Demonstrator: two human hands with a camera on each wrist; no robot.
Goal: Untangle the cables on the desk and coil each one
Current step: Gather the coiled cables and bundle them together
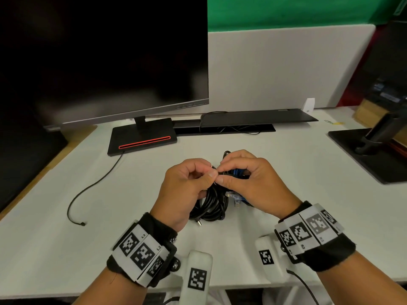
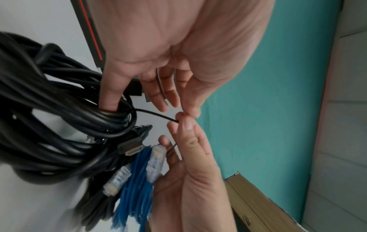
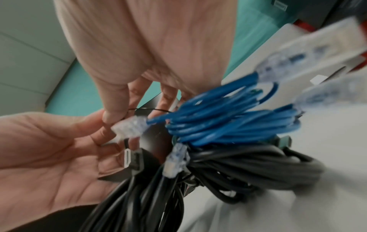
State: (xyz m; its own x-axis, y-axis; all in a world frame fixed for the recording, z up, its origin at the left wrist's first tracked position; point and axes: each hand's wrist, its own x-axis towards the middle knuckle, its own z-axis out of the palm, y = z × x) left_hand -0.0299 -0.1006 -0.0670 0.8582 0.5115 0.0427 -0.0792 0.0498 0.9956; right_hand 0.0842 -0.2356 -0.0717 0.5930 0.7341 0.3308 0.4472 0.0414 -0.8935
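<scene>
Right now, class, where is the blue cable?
In the head view the blue cable lies bunched under the right hand, just right of the black cable bundle, mid-desk.

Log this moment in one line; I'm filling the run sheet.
left hand: pinches thin black tie | right hand: pinches same | black cables, blue cable: bundled

At ten o'clock we see a dark monitor (image 1: 103, 53) on its red-striped base (image 1: 142, 137); at three o'clock, a second stand (image 1: 372, 148); at twelve, a grey partition (image 1: 286, 67).
</scene>
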